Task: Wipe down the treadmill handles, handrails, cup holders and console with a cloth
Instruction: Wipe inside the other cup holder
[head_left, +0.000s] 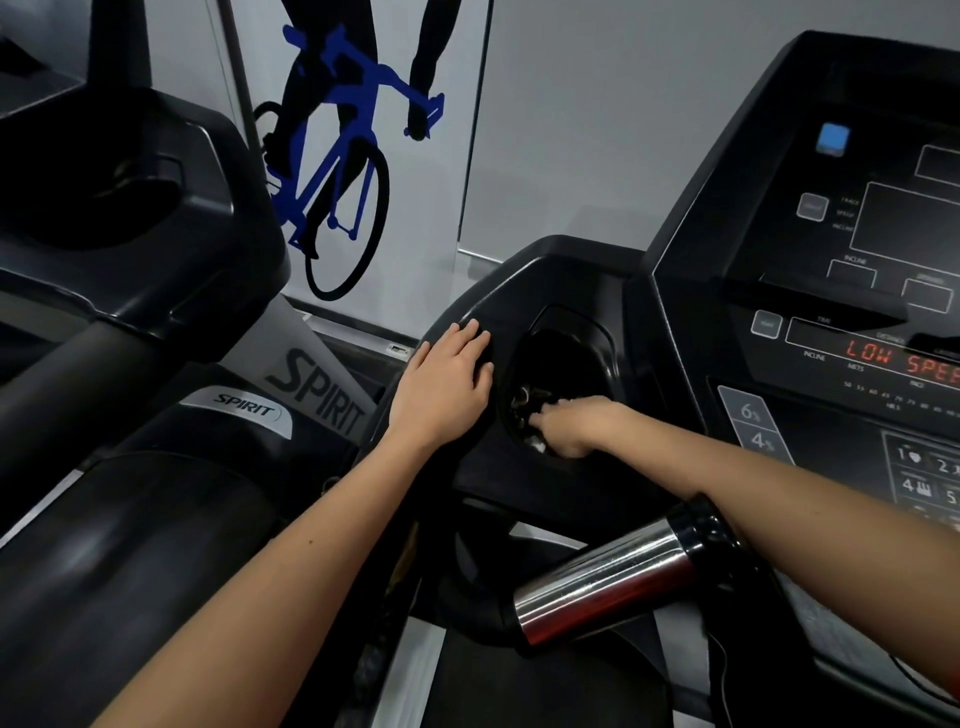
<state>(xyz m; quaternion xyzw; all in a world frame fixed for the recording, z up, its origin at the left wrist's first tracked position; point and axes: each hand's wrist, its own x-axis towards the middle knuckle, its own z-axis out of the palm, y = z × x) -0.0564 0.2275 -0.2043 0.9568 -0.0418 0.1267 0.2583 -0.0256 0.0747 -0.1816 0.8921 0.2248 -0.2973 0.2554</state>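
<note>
The treadmill's left cup holder (582, 332) is a deep black well beside the console (831, 249). My right hand (571, 428) reaches down into it, fingers closed on a dark cloth (524, 402) that is bunched at the bottom and mostly hidden. My left hand (447, 384) lies flat, fingers apart, on the black plastic rim just left of the cup holder. The chrome pulse handle (608, 587) juts out below my right forearm. The console display reads "LOW SPEE" in red.
A second Spirit treadmill (156, 260) stands close on the left, with its own handrail (67, 384) and motor cover. A wall panel with a blue cyclist graphic (353, 156) is behind. A number keypad (924, 478) sits at the console's lower right.
</note>
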